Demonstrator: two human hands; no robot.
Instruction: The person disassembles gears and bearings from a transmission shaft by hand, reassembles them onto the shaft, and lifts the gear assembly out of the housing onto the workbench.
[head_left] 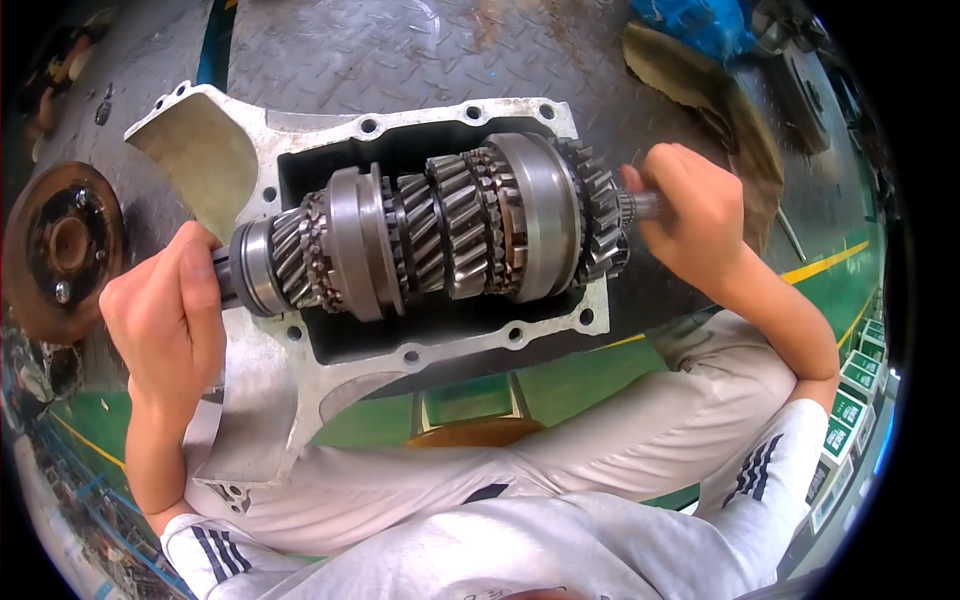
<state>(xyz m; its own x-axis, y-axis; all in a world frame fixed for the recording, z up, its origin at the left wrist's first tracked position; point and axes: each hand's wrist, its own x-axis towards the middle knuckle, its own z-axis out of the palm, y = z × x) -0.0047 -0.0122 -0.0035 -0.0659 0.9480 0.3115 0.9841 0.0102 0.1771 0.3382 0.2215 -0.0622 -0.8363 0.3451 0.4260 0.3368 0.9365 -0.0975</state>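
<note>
A long shaft stacked with gears (465, 228) and smooth metal rings lies lengthwise over the opening of a grey metal housing (450, 345). My left hand (170, 310) is wrapped round the shaft's left end, beside a shiny bearing ring (257, 267). At the right end, my right hand (690, 215) grips the thin splined tip (640, 205), just past the toothed gear. Bolt holes line the housing's flange. How deep the gears sit in the housing cannot be made out.
The housing rests on a patterned steel bench (350, 60). A rusty round flange (68, 245) is at the left. Brown cloth (745, 130) and a blue plastic bag (700, 25) lie at the upper right. Below the bench edge is a stool (475, 432).
</note>
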